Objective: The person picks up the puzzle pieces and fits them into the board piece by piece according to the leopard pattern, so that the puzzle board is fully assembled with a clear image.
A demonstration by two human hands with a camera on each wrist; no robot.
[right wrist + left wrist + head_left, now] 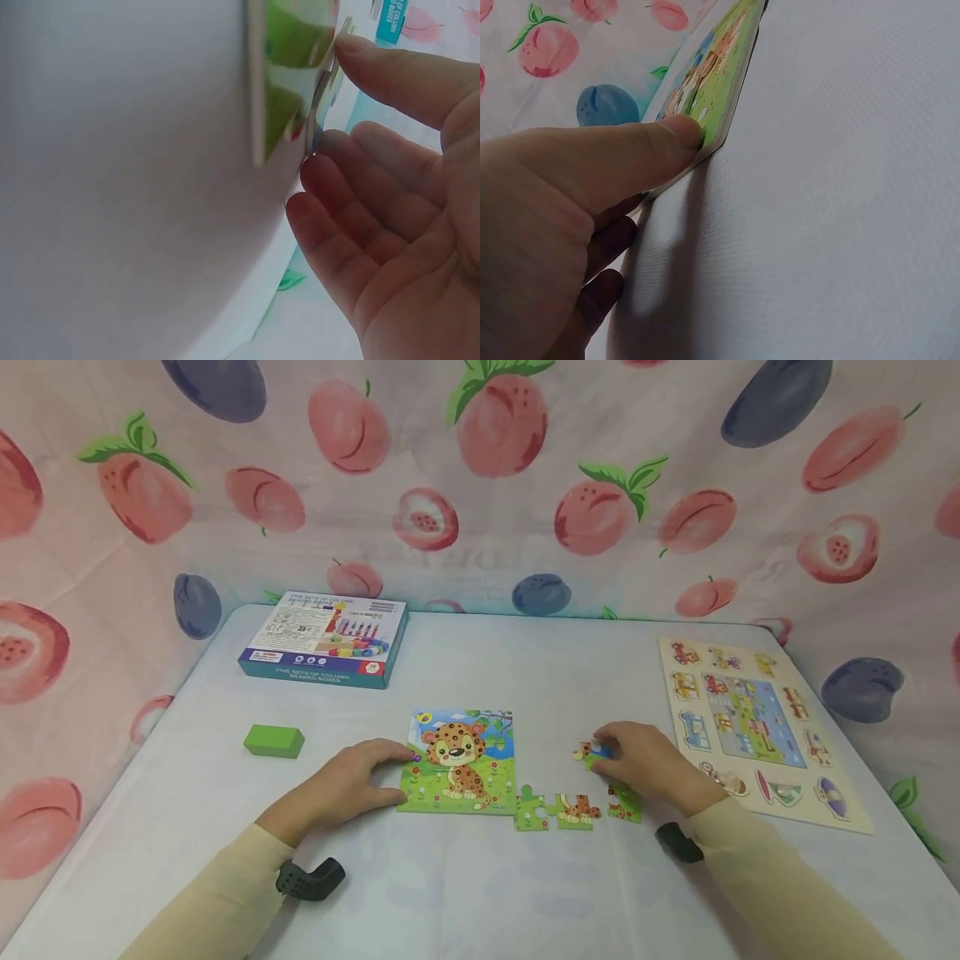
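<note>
While the left hand [333, 787] loosely touches the puzzle board [457, 768], the right hand [647, 762] pinches a piece [587, 753] toward the right edge of the surface [450, 893]: likely light, stiff, best edge-held.

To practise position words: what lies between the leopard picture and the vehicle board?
In the head view, loose puzzle pieces lie there, along with the right hand, which pinches at least one more piece.

The left hand [341, 787] touches the puzzle's [457, 764] left side, thumb [649, 154] and pointer finger apart. The right hand [648, 764] is right of the puzzle, in a pinch. Both arms [217, 889] come from the puzzle's near side.
</note>
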